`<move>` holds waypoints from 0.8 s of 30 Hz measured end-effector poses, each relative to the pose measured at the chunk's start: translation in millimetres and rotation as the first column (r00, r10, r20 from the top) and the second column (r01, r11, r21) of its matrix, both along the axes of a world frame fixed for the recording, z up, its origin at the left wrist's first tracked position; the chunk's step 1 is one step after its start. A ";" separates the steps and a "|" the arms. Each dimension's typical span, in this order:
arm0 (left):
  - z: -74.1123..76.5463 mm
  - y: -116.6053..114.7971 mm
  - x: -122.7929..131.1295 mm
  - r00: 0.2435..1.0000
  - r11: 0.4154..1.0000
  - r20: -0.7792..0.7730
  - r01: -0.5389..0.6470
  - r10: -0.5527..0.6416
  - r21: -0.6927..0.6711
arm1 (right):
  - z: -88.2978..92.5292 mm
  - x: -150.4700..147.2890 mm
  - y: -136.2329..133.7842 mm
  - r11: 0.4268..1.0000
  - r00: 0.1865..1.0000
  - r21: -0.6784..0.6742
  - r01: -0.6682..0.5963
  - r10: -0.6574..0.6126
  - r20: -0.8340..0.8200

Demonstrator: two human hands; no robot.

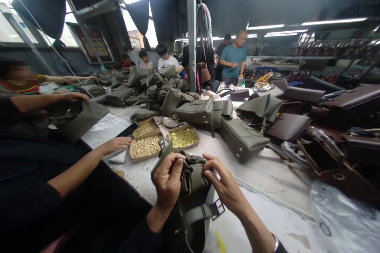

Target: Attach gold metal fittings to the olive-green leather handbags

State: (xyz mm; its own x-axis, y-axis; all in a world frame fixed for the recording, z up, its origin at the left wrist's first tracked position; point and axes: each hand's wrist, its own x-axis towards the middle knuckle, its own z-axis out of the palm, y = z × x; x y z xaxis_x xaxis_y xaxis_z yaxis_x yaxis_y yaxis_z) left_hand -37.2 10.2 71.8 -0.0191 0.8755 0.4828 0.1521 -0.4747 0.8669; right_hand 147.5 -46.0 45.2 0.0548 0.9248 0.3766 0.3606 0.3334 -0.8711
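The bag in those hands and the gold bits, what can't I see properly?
In the head view:
Part of the bag: hidden behind the left hand.
The bag's lower end: cut off by the bottom edge.
Each gold bit's exact shape: too small to tell.

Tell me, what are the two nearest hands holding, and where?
A bag: the left hand pinches its upper edge. The right hand touches the upper part too; I can't tell whether it grips.
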 end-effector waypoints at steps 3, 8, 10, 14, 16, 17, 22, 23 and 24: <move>3.6 -5.0 -15.6 0.993 0.994 0.044 0.110 -0.111 0.018 | -4.9 8.1 5.4 1.000 0.997 0.013 0.010 -0.011 0.076; 12.4 -7.5 -25.4 0.920 0.928 -0.136 0.372 -0.366 0.019 | -8.6 14.7 15.5 0.992 0.970 0.094 0.087 -0.106 0.218; 16.1 -5.9 -20.8 0.828 0.867 -0.261 0.488 -0.496 -0.098 | -6.5 14.5 17.2 0.988 0.932 0.103 0.115 -0.144 0.333; 16.9 -0.6 -5.2 0.759 0.846 -0.375 0.464 -0.533 -0.263 | 3.8 14.0 20.0 0.983 0.840 0.174 0.064 -0.147 0.523; 12.8 0.7 1.2 0.789 0.864 -0.354 0.434 -0.501 -0.255 | 13.2 14.3 23.1 0.971 0.807 0.228 -0.078 -0.073 0.587; 10.2 0.7 3.5 0.804 0.868 -0.331 0.434 -0.494 -0.243 | 18.9 14.0 25.3 0.960 0.781 0.233 -0.156 -0.025 0.625; -0.2 -5.6 7.6 0.860 0.882 -0.197 0.451 -0.471 -0.140 | 46.3 -2.6 41.9 0.976 0.603 0.107 -0.191 0.031 0.797; -1.2 -7.3 7.2 0.875 0.891 -0.172 0.439 -0.452 -0.113 | 48.7 -8.6 45.7 0.981 0.549 0.090 -0.173 0.021 0.835; -1.9 -8.8 6.5 0.891 0.904 -0.150 0.420 -0.428 -0.083 | 49.5 -14.6 49.5 0.984 0.493 0.084 -0.160 0.006 0.870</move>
State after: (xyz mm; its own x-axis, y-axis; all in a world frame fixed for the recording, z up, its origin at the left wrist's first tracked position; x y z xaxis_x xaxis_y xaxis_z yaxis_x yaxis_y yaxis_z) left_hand -30.7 1.4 69.9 0.4335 0.8046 0.4058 0.0841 -0.4844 0.8708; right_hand 132.9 3.5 94.7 -0.4429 0.8420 0.3079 0.8694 0.4872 -0.0819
